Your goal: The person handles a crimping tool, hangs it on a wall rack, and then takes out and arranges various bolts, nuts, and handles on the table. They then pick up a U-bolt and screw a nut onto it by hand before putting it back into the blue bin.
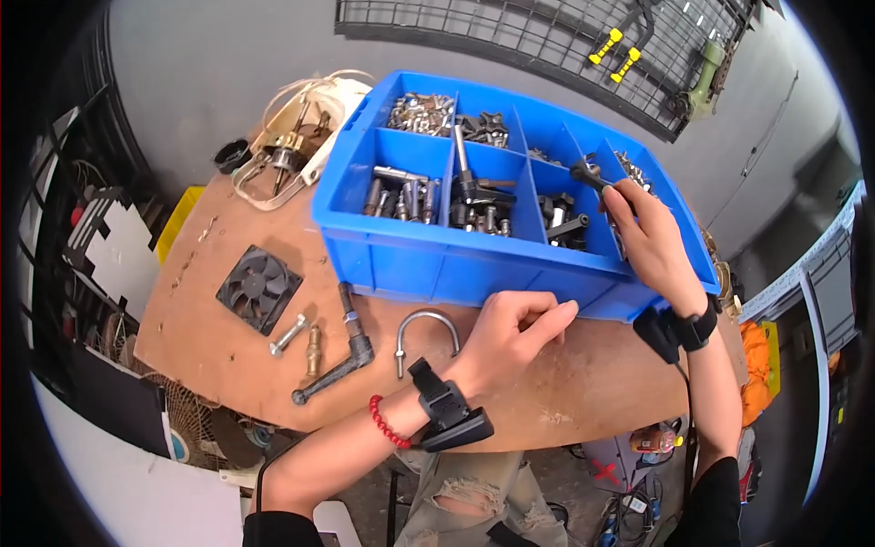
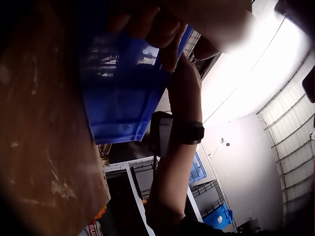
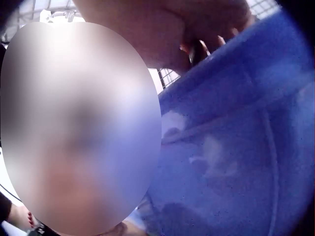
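In the head view my right hand (image 1: 645, 237) reaches over the right part of a blue divided bin (image 1: 410, 264). Its thumb and fingers pinch a black lever-like part (image 1: 591, 176) held above the compartments. My left hand (image 1: 519, 333) is by the bin's front wall, fingers loosely bent and nothing in them. Inside the bin, black clamping levers (image 1: 570, 225) share a compartment with dark parts, and a long-studded lever (image 1: 465, 173) stands among metal studs. In the right wrist view, the bin wall (image 3: 221, 147) hides what the hand (image 3: 162, 29) holds.
On the wooden table (image 1: 210, 365) lie a black fan (image 1: 260, 290), a bolt (image 1: 289, 335), a brass-coloured fitting (image 1: 314, 351), a lever with a threaded stud (image 1: 333, 379) and a U-bolt (image 1: 428, 314). A white container (image 1: 342, 105) with metal parts stands at the back left.
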Available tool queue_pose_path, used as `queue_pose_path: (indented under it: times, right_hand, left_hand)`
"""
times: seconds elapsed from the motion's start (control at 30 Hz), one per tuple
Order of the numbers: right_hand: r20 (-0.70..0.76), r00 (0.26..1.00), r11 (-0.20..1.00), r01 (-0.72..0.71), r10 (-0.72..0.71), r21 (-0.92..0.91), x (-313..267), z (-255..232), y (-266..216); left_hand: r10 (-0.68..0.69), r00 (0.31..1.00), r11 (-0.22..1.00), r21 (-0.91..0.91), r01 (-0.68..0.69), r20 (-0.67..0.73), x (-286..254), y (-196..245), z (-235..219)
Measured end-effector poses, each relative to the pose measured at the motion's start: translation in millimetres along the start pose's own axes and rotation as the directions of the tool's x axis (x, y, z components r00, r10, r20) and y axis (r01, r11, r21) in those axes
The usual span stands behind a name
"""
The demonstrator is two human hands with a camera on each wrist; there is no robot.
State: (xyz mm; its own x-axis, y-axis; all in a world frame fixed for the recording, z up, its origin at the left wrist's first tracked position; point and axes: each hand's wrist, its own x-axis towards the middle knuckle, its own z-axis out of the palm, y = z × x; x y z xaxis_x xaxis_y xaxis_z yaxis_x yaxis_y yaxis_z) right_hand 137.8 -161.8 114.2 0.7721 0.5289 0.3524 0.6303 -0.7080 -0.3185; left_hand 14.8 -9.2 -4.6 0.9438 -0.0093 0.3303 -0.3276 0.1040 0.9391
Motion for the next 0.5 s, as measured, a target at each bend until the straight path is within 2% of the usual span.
queue_pose_path:
  times: [0.03, 0.1, 0.13, 0.17, 0.23, 0.3, 0.37, 0.43, 0.5]
  right_hand:
    - [-0.100, 0.988, 0.991, 0.112, -0.120, -0.076, -2.2, 6.4, -0.7]
    - [-0.273, 0.884, 0.916, 0.317, -0.379, -0.246, -10.1, 20.0, -6.9]
    - [-0.261, 0.892, 0.928, 0.339, -0.369, -0.153, -19.3, 17.7, -23.1]
    - [-0.278, 0.861, 0.905, 0.409, -0.425, -0.118, -29.5, 15.6, -39.4]
    - [-0.229, 0.880, 0.896, 0.440, -0.417, 0.062, -54.5, 20.9, -44.9]
    - [-0.219, 0.932, 0.911, 0.339, -0.290, 0.237, -77.1, 42.1, -40.8]
    - [-0.066, 0.997, 0.861, 0.073, -0.046, 0.504, -93.2, 66.7, -27.8]
    - [0.179, 0.983, 0.956, -0.011, -0.044, 0.294, -98.6, 86.5, -12.0]
    - [0.202, 0.972, 0.931, 0.037, -0.117, 0.362, -99.8, 103.3, -15.3]
  left_hand:
    - [0.018, 1.000, 1.000, -0.025, -0.018, 0.006, -0.7, -2.9, -0.4]
    - [0.064, 0.998, 0.996, -0.066, -0.063, 0.008, 1.7, -7.3, -2.2]
    - [0.096, 0.995, 0.990, -0.100, -0.096, -0.001, 1.3, -3.6, -2.2]
    - [0.119, 0.993, 0.988, -0.101, -0.119, -0.003, 1.0, -1.9, -4.0]
    - [0.157, 0.988, 0.982, -0.109, -0.156, 0.002, -1.1, -2.5, -4.7]
    - [0.272, 0.960, 0.950, -0.138, -0.278, -0.061, -2.5, -3.0, -0.9]
    - [0.342, 0.934, 0.927, -0.127, -0.353, -0.104, -4.9, 1.8, -1.6]
    - [0.391, 0.913, 0.920, 0.008, -0.393, -0.120, -1.2, -2.4, -10.2]
    - [0.465, 0.874, 0.884, 0.121, -0.451, -0.140, -0.4, -0.1, -16.0]
